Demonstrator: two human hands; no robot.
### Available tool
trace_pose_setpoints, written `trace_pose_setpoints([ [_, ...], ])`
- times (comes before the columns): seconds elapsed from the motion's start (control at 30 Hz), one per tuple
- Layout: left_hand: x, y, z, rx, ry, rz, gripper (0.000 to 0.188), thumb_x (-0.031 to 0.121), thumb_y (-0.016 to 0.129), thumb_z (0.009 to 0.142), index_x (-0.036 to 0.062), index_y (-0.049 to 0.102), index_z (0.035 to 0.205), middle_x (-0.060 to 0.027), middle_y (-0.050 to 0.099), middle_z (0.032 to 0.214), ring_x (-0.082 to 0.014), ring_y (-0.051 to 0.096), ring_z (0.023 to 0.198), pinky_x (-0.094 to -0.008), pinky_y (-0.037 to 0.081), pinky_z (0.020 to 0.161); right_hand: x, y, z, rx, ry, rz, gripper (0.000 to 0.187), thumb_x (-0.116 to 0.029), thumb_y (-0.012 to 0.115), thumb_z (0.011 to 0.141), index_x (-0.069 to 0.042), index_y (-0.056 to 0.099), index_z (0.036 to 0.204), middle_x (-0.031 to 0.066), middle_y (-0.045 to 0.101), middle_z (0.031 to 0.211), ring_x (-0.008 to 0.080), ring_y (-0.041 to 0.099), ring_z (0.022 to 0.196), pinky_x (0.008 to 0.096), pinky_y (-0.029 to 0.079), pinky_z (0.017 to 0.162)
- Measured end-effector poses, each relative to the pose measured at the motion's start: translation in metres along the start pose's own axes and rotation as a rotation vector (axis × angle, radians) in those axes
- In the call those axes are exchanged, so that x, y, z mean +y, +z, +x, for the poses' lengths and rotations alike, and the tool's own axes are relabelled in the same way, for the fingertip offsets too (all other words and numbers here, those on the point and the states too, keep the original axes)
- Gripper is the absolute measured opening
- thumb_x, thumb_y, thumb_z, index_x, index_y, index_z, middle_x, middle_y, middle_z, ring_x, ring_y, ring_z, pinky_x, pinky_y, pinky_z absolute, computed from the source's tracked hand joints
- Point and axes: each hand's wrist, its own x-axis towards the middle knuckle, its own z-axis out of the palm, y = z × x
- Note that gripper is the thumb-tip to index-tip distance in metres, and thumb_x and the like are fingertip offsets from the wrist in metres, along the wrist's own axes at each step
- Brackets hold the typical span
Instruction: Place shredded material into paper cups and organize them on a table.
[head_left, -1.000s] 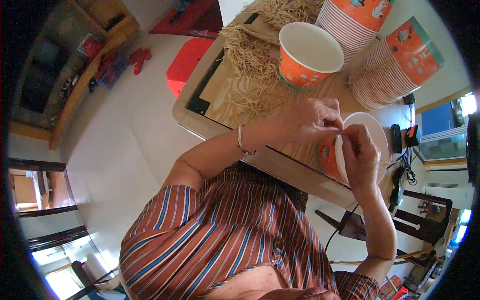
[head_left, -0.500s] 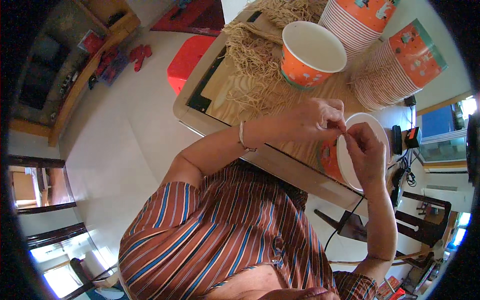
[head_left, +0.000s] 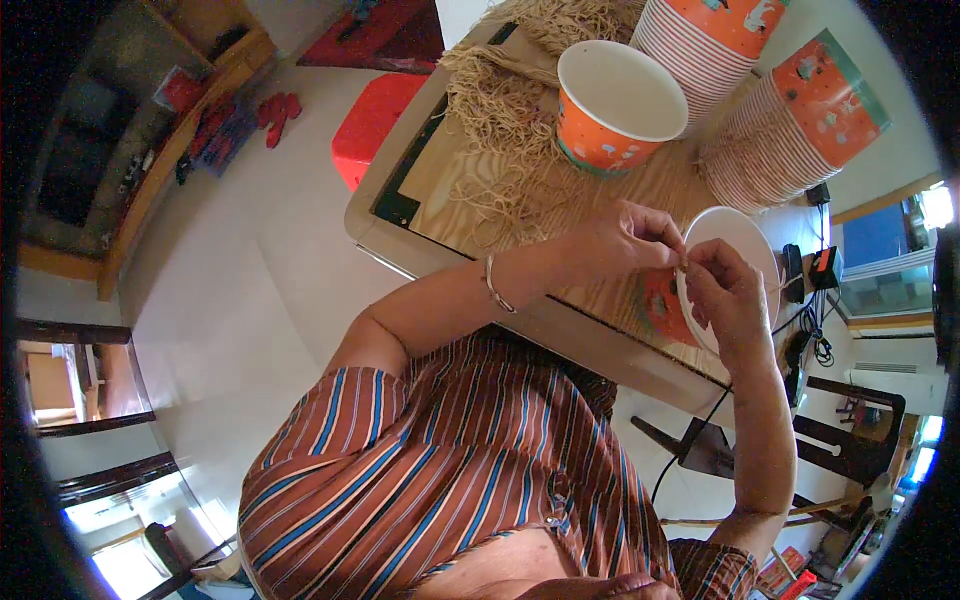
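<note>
Pictured at work in a brown striped shirt (head_left: 400, 470) at a wood-topped table (head_left: 440, 190). Holds thumb and forefinger of the left hand (head_left: 640, 240) pinched together, with a pale bracelet (head_left: 494, 285) around the wrist. Meets them tip to tip with the pinched thumb and forefinger of the right hand (head_left: 725, 300), other fingers curled on both sides. Seems to grip a tiny tan scrap (head_left: 683, 264) between the touching tips; too small to identify, so cannot tell more.

Works right over an orange paper cup (head_left: 665, 305), placed near the table's near right edge, with its white mouth partly hidden behind the right hand. Farther back, upright and open, just beside a loose heap of tan string (head_left: 500, 110): a second cup (head_left: 625, 95), orange outside and white within. Behind and to the right of that cup, nested high: one stack of cups (head_left: 695, 55) and, near it, another stack (head_left: 785, 130), leaning in this view.

On the right, black cables (head_left: 822, 345). Beyond the table's left edge, on the pale floor (head_left: 230, 270): a red stool (head_left: 370, 130).
</note>
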Motion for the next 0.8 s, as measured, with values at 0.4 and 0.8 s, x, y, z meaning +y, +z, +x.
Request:
trace_pose_setpoints([
  [0.4,0.002,0.003,-0.001,-0.046,-0.135,-0.345,0.018,0.012,0.057,0.091,-0.0010,0.064,0.101,-0.0065,0.066,0.092,-0.0132,0.062,0.082,-0.0273,0.051,0.078,0.020,0.008,-0.009,0.149,-0.387,-0.114,0.009,-0.007,0.060,0.088,-0.003,0.058,0.096,0.0078,0.065,0.082,0.0135,0.063,0.071,0.0282,0.053,0.062],
  [0.8,0.009,0.003,-0.002,0.026,-0.114,-0.163,0.017,0.008,0.062,0.085,-0.0011,0.066,0.098,-0.0043,0.066,0.092,-0.0103,0.060,0.086,-0.0241,0.048,0.082,0.008,0.012,-0.019,0.222,-0.670,-0.567,0.015,-0.001,0.055,0.087,-0.004,0.058,0.102,0.0149,0.064,0.092,0.0300,0.066,0.081,0.0368,0.053,0.068],
])
